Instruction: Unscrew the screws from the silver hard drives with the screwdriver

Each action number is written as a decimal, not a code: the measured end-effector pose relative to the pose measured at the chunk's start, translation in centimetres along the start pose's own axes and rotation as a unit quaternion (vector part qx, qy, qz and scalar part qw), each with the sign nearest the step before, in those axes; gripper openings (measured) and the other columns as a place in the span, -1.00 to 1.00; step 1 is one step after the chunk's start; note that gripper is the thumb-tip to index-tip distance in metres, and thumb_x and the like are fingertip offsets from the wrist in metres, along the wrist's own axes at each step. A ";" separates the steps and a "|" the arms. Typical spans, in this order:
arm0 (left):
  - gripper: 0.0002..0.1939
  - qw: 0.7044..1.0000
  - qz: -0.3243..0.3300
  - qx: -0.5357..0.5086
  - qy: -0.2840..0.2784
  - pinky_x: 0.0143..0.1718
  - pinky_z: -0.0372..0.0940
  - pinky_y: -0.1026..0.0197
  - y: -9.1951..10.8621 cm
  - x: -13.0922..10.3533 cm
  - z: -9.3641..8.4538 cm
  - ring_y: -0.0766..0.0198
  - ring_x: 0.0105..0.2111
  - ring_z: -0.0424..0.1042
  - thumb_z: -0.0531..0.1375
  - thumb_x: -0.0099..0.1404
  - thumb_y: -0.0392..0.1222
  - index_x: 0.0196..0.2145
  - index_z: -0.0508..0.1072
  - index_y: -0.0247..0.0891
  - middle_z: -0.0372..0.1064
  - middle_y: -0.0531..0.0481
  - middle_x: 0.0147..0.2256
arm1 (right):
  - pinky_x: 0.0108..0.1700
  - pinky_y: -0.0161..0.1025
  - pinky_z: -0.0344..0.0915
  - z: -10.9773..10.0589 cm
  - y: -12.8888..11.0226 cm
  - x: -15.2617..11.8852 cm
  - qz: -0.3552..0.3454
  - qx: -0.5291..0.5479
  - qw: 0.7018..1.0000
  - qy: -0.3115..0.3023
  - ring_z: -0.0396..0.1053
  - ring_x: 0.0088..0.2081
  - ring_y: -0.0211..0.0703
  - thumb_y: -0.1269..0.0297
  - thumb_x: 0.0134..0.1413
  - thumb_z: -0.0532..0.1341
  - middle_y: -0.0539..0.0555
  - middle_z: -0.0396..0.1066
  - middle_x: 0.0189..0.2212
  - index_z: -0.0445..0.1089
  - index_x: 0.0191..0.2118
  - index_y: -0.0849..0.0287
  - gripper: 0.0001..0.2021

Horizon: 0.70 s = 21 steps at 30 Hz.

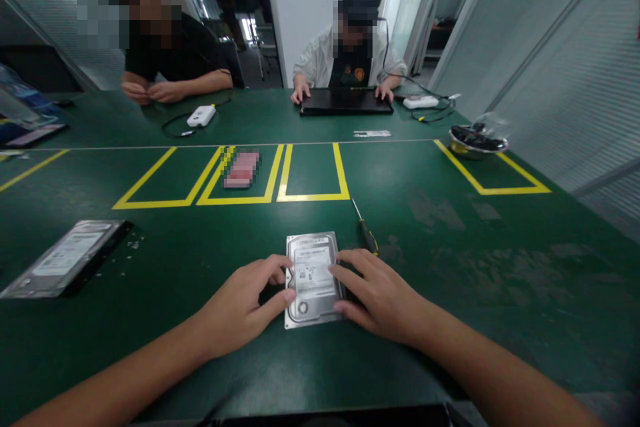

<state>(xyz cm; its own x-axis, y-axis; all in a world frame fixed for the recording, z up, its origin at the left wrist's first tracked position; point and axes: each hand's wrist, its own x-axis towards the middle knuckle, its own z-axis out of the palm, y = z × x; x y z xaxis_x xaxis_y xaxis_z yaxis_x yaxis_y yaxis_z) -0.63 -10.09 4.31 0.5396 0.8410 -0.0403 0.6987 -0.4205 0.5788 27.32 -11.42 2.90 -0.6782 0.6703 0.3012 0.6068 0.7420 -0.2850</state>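
Note:
A silver hard drive [314,280] with a white label lies flat on the green table [200,240], close in front of me. My left hand [243,303] touches its left edge with the fingertips and thumb. From the other side, my right hand [377,290] rests its fingers on the right edge and label. Both hands hold the drive between them, fingers bent. Just beyond my right hand lies a screwdriver [367,233] with a black and yellow handle, its shaft pointing away from me.
More drives [65,260] lie at the left beside small scraps. Yellow tape outlines cross the table, one around a pinkish blurred item [243,169]. A bowl [477,141] with dark items stands at right. Across sit two people, one touching a black laptop-like slab [347,101].

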 end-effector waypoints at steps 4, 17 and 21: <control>-0.61 0.998 -0.028 -0.048 0.026 -0.34 0.27 0.15 -0.1 1.4 0.8 0.20 -0.38 0.42 0.15 0.32 -0.01 0.07 0.25 -0.09 0.40 0.04 -0.37 | 0.22 0.25 0.20 0.0 0.0 -0.3 -0.027 0.021 0.999 -0.033 0.09 0.27 0.30 -0.14 0.11 0.22 0.42 0.15 0.25 0.23 0.24 0.27 -0.28; -0.71 0.992 -0.094 0.042 0.071 -0.49 0.06 0.20 -0.1 4.4 2.2 0.18 -0.50 0.39 0.06 0.36 0.04 -0.02 0.25 -0.09 0.34 0.09 -0.50 | 0.29 0.31 0.09 2.2 -0.9 -0.2 0.002 -0.002 1.000 -0.028 -0.02 0.34 0.37 0.01 0.15 0.22 0.45 0.08 0.29 0.21 0.27 0.27 -0.35; -0.73 0.987 -0.080 0.064 0.122 -0.51 0.02 0.22 -0.8 4.8 3.1 0.22 -0.55 0.36 0.04 0.37 0.05 -0.06 0.25 -0.09 0.33 0.11 -0.52 | 0.27 0.35 0.10 2.4 -0.7 -0.3 0.002 -0.001 1.000 -0.016 -0.03 0.33 0.37 0.01 0.15 0.21 0.41 0.09 0.30 0.22 0.27 0.24 -0.36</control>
<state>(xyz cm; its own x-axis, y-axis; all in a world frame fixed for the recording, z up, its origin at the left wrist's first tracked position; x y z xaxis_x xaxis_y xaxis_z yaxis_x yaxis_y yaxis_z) 2.87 -6.79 1.17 0.2996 0.9505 0.0828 0.8277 -0.3021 0.4729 26.06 -12.17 0.85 -0.6895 0.6719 0.2704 0.6099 0.7400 -0.2837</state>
